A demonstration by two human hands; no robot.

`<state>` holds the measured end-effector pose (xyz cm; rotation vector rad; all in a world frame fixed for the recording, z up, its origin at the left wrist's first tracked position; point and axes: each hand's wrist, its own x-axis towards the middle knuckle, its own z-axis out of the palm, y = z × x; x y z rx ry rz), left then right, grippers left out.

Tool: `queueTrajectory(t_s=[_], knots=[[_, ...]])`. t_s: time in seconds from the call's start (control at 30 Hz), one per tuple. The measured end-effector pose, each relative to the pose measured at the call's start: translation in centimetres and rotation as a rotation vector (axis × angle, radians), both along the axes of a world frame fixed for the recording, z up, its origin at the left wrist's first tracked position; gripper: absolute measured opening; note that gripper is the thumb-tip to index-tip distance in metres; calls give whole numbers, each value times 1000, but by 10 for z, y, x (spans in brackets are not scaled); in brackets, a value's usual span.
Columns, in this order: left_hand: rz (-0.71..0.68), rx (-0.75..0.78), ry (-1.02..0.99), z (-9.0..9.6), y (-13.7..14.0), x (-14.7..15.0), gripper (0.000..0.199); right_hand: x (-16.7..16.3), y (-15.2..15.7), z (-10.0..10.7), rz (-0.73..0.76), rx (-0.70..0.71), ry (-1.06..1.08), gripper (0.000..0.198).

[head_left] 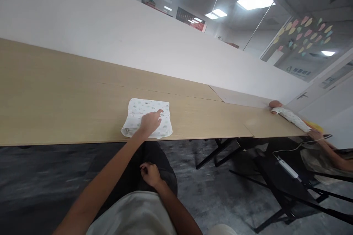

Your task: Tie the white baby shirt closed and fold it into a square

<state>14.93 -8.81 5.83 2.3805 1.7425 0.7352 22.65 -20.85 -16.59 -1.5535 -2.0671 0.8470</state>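
A folded white cloth [149, 106] with a small green and grey print lies near the front edge of the table. My left hand [150, 122] rests on top of it, index finger stretched toward its upper right and thumb apart. The cloth's lower left edge shows stacked, rolled layers; part of its middle is hidden under my hand. Down on my dark trousers lies my right hand [151, 174], its fingers loosely bent, with nothing visible in it.
The long wooden table [68, 99] runs along a white partition [132, 40] with glass above. At the far right another person's hand [316, 136] is by a doll [289, 116] in printed clothing. Black folding chairs [286, 183] and a white power strip [288, 169] are at the lower right.
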Motion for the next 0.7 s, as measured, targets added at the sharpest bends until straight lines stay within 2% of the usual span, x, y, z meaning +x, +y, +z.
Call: queueTrajectory(t_s=[0.07,0.13,0.27,0.43,0.5,0.6,0.7], knots=[[-38,-17,42,-20,-3,10,42,1,0,-1,3,4,2,33],[-61,-4,47,-32,-9,11,39,1,0,-1,10,-2,1,32],[-171,27,33,-38,-22,3,38,0,2,0,12,-29,4,32],[-453,47,-98,-44,-38,-12,36,-1,-4,7,9,-19,42,34],[-480,83,-180,-46,-43,-33,39,6,-9,19,-1,84,103,34],[-323,131,-217,-46,-46,-84,42,33,-11,51,-126,366,175,29],[-178,129,-178,-45,-45,-137,43,70,2,97,-303,697,168,31]])
